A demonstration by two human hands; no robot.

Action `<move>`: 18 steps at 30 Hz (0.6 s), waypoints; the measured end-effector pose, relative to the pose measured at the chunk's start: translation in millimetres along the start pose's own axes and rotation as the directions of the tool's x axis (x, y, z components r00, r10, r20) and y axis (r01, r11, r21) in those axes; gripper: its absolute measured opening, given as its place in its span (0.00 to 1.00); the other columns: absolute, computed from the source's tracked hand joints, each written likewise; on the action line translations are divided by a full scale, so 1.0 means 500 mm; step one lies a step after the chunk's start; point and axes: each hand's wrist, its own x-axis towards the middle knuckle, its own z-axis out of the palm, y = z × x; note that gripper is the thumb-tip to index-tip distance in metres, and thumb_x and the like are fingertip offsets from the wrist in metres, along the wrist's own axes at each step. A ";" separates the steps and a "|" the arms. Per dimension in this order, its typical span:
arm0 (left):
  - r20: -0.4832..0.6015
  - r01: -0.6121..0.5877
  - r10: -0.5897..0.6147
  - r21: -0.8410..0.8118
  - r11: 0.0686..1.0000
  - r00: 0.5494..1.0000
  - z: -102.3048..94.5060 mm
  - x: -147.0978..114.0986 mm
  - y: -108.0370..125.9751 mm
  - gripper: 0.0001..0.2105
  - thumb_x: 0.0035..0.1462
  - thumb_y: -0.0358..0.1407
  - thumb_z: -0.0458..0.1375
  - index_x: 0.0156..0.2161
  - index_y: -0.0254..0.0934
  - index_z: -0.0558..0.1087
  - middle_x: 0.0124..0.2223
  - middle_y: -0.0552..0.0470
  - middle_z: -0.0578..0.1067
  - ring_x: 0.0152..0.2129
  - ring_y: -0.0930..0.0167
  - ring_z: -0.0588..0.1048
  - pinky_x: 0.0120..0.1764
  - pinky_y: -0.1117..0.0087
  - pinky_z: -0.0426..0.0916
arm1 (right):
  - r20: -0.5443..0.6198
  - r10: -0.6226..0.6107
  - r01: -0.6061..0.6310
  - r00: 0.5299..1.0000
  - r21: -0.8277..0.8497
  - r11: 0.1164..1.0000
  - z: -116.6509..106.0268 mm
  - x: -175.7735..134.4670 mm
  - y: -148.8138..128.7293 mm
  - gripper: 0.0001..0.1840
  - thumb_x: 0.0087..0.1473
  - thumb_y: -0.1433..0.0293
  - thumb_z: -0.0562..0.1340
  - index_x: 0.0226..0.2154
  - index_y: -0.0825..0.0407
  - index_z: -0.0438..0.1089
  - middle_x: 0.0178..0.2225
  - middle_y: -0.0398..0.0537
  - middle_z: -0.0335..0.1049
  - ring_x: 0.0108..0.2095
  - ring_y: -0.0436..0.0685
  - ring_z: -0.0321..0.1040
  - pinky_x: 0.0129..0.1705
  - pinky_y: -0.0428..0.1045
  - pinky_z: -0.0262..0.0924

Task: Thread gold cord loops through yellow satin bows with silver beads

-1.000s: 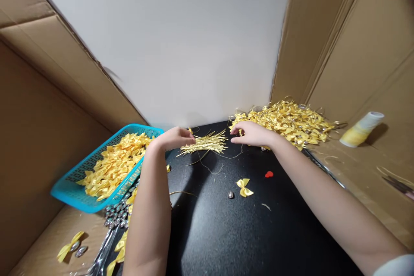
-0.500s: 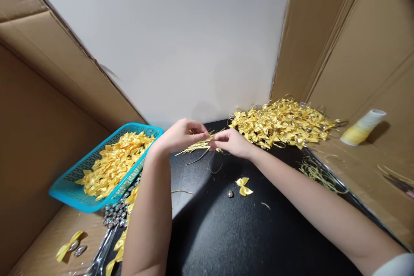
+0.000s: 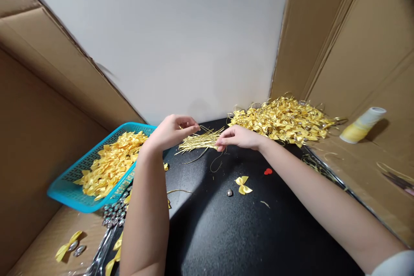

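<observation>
At mid-frame, gold cords (image 3: 201, 141) are lying piled, likely light and springy, best pinched singly by an end; the left hand (image 3: 171, 132) and right hand (image 3: 237, 137) are flanking them, fingertips drawn together, whether grasping a strand I cannot tell.

Cords at fingertips (image 3: 200, 141): pale metallic gold. Tabletop (image 3: 233, 241): black, finely speckled with light glints. Lone bow (image 3: 243, 185): glossy yellow. Bead near it (image 3: 229, 192): shiny silver. Small flat piece (image 3: 268, 171): bright red. Basket (image 3: 74, 205): turquoise, sides patterned with small openings. Bows inside (image 3: 113, 161): warm golden yellow. Bead cluster (image 3: 114, 214): silver. Heaped bows (image 3: 281, 120): yellow, gold loops among them. Cone (image 3: 364, 125): white above, yellow below. Back panel (image 3: 194, 43): plain pale grey. Cardboard (image 3: 352, 47): brown, darker crease lines. Sleeve (image 3: 396, 264): whitish.
</observation>
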 end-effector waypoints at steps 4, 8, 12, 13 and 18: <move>-0.046 -0.008 0.008 -0.012 1.000 0.999 -0.002 0.000 0.001 0.16 0.53 0.46 0.56 0.33 0.34 0.76 0.30 0.50 0.75 0.26 0.73 0.69 0.29 0.73 0.62 | 0.026 0.025 -0.027 0.999 0.067 0.997 0.004 0.004 0.005 0.15 0.49 0.59 0.67 0.28 0.55 0.72 0.26 0.45 0.75 0.31 0.51 0.72 0.44 0.52 0.63; -0.121 0.004 -0.007 -0.025 1.000 0.993 -0.009 -0.005 0.003 0.15 0.54 0.45 0.56 0.34 0.34 0.76 0.29 0.50 0.75 0.26 0.73 0.69 0.29 0.72 0.62 | 0.001 0.032 -0.032 0.999 0.072 0.997 0.007 0.007 0.008 0.15 0.52 0.59 0.64 0.27 0.55 0.70 0.20 0.40 0.68 0.26 0.49 0.68 0.38 0.49 0.61; -0.155 0.027 -0.042 -0.092 0.995 0.987 -0.016 -0.008 -0.007 0.14 0.52 0.45 0.57 0.32 0.34 0.74 0.30 0.50 0.75 0.28 0.72 0.70 0.32 0.72 0.62 | -0.036 0.033 -0.030 0.999 0.089 0.996 0.005 0.002 0.002 0.16 0.52 0.58 0.64 0.27 0.55 0.69 0.17 0.33 0.56 0.18 0.44 0.53 0.33 0.48 0.59; -0.152 0.019 -0.042 -0.148 0.989 0.987 -0.016 -0.007 -0.012 0.13 0.52 0.45 0.58 0.31 0.34 0.74 0.32 0.50 0.76 0.30 0.71 0.71 0.34 0.71 0.63 | -0.045 0.035 -0.031 0.998 0.084 0.996 0.005 0.001 0.000 0.16 0.51 0.58 0.64 0.27 0.55 0.69 0.17 0.33 0.55 0.18 0.43 0.50 0.33 0.48 0.59; -0.056 -0.102 0.086 -0.619 0.779 0.995 -0.001 0.011 -0.037 0.10 0.51 0.40 0.58 0.28 0.36 0.67 0.46 0.46 0.76 0.40 0.69 0.73 0.42 0.68 0.66 | -0.076 0.028 -0.028 0.997 0.001 1.000 0.003 -0.002 -0.006 0.18 0.50 0.55 0.64 0.28 0.55 0.71 0.18 0.34 0.53 0.21 0.45 0.51 0.32 0.47 0.57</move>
